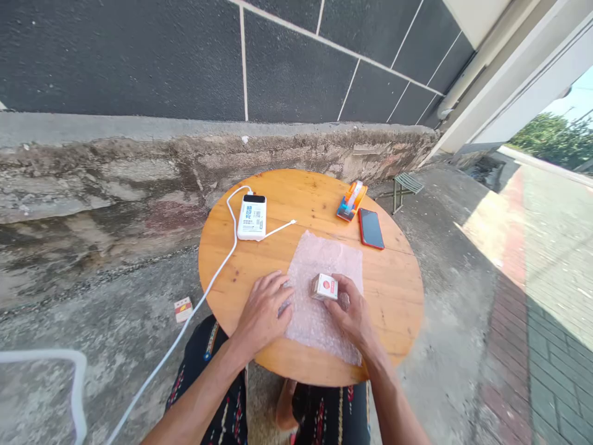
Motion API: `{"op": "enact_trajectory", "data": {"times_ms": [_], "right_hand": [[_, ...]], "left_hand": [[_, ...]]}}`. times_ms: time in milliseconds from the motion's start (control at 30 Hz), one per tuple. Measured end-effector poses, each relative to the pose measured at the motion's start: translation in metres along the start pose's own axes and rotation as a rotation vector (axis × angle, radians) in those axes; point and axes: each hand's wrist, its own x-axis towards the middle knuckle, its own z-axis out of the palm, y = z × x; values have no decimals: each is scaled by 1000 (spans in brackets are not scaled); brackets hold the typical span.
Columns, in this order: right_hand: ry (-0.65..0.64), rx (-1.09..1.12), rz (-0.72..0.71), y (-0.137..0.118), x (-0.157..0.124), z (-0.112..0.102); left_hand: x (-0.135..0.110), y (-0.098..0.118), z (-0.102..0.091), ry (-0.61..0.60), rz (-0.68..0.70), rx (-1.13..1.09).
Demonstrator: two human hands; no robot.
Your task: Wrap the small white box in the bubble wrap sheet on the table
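Note:
A sheet of bubble wrap (324, 266) lies flat on the round wooden table (398, 290). A small white box with a red mark (324, 287) stands on the sheet near its middle. My right hand (351, 312) is closed round the box from the near side. My left hand (264, 309) lies flat with fingers spread, pressing the sheet's left edge onto the table.
A white power bank (252, 217) with a white cable (217, 266) sits at the table's far left. An orange tape dispenser (351, 201) and a red-edged phone (371, 228) lie at the far right. A small box (183, 309) lies on the ground. A low concrete ledge runs behind.

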Motion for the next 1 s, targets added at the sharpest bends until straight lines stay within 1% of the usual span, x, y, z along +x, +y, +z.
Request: {"op": "enact_trajectory", "data": {"times_ms": [300, 600, 767, 800, 867, 933, 967, 1000], "right_hand": [[-17, -36, -32, -11, 2, -3], [-18, -52, -58, -6, 0, -2], [-27, -74, -68, -7, 1, -3], [-19, -94, -75, -9, 0, -6], [43, -154, -108, -15, -8, -15], [105, -232, -152, -26, -23, -24], [103, -273, -176, -32, -32, -28], [51, -314, -195, -38, -42, -31]], "left_hand": [[-1, 0, 1, 21, 22, 9], [-1, 1, 0, 8, 18, 20], [0, 0, 0, 23, 25, 11], [-1, 0, 0, 27, 25, 6], [-1, 0, -1, 28, 24, -2], [-1, 1, -1, 25, 25, 0], [-1, 0, -1, 23, 26, 4], [-1, 0, -1, 22, 27, 6]]}}
